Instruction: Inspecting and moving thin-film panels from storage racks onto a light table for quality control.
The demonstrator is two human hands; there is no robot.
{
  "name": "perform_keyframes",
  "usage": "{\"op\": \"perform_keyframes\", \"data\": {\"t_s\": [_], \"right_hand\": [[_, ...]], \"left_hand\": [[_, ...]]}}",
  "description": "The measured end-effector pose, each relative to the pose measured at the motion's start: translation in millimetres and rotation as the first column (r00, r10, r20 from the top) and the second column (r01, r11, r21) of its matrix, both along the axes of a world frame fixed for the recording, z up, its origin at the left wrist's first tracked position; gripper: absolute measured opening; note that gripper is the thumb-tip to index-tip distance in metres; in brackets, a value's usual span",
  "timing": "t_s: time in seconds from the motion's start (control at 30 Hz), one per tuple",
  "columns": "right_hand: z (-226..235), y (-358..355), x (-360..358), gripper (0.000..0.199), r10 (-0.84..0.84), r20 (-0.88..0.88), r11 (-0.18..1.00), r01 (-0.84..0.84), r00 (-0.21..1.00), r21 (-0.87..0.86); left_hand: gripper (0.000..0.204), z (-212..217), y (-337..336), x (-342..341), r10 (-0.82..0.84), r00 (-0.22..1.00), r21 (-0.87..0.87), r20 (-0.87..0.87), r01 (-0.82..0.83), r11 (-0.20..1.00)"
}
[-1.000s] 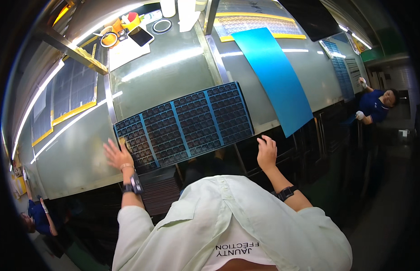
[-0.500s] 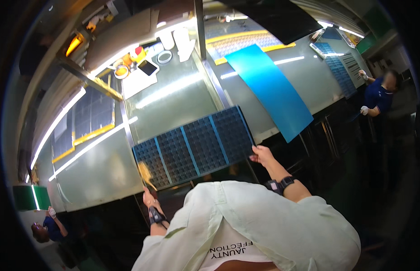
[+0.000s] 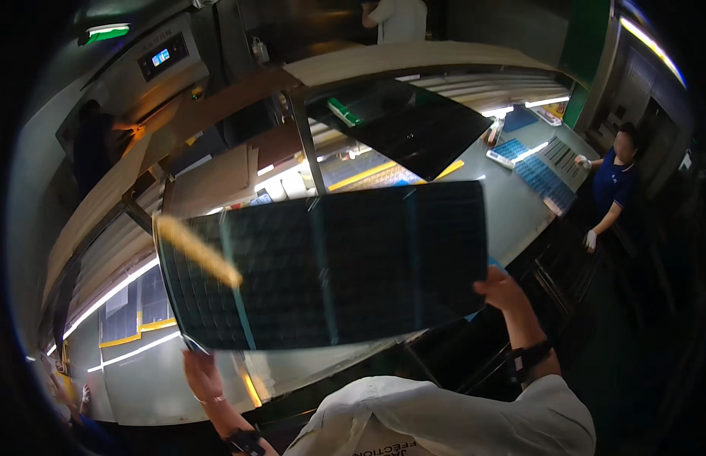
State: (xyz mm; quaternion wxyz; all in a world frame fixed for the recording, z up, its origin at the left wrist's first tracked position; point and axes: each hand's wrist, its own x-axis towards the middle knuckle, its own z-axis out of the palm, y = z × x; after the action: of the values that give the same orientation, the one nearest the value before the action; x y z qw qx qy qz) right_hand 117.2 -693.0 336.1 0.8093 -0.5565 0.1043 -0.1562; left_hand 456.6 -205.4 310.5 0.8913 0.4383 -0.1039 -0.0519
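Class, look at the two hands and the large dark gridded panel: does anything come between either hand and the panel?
Nothing visible does. The left hand holds the large dark gridded panel at its lower left corner; the right hand holds its lower right edge directly.

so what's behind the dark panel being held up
Behind the dark panel, a grey worktable shows at its edges; the middle is covered. Left hand and right hand grip its bottom edge.

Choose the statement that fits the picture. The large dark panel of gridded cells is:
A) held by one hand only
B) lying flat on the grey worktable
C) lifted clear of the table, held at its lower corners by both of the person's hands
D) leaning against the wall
C: the dark gridded panel is raised off the grey worktable, with the left hand gripping its lower left corner and the right hand its lower right corner.
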Motion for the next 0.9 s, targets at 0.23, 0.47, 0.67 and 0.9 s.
{"op": "perform_keyframes", "data": {"t_s": [0.23,0.47,0.67,0.9], "right_hand": [[73,-74,74,0.043,-0.267,0.341,0.869,0.072,0.901,0.49],[138,-169,249,0.022,-0.402,0.33,0.851,0.215,0.854,0.479],[144,-192,255,0.035,-0.129,0.117,0.991,0.124,0.985,0.046],[-57,-275,58,0.029,-0.972,0.181,-0.097,0.442,0.152,-0.892]], "left_hand": [[0.034,59,-161,-14,-0.405,0.894,0.521,0.191,0.258,0.814],[0.032,-56,-207,-129,-0.725,0.553,0.425,-0.411,0.82,0.384],[0.029,-81,-202,-144,-0.567,0.586,0.478,-0.579,0.807,0.346],[0.028,-84,-209,-150,-0.478,0.58,0.488,-0.659,0.814,0.315]]}}
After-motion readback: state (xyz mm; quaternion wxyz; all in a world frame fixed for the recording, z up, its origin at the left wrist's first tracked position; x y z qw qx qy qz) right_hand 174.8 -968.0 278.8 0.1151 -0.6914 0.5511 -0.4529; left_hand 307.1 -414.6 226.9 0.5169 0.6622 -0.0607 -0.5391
